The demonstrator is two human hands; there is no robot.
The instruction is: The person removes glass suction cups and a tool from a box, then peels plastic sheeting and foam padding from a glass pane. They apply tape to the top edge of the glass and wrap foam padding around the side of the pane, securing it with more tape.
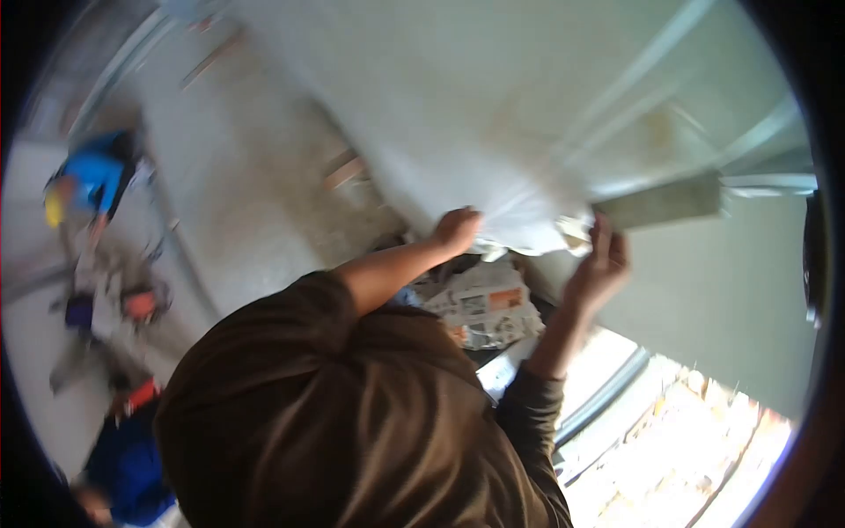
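My left hand (458,231) is closed in a fist on the lower edge of a whitish, see-through plastic sheet (525,218), which spreads upward and blurs with motion. My right hand (602,262) is raised at the sheet's right end, fingers pinched together by a crumpled off-white edge (574,232). Just beyond those fingertips a flat grey-green strip (660,202) runs to the right. Below and between both hands lie printed newspaper sheets (484,304).
A person in a blue top (92,172) bends over at the far left, and another in dark blue (132,466) is at the lower left. A bright opening (695,440) with a grey frame lies lower right. A reddish-brown block (344,173) rests on the dusty floor (255,167).
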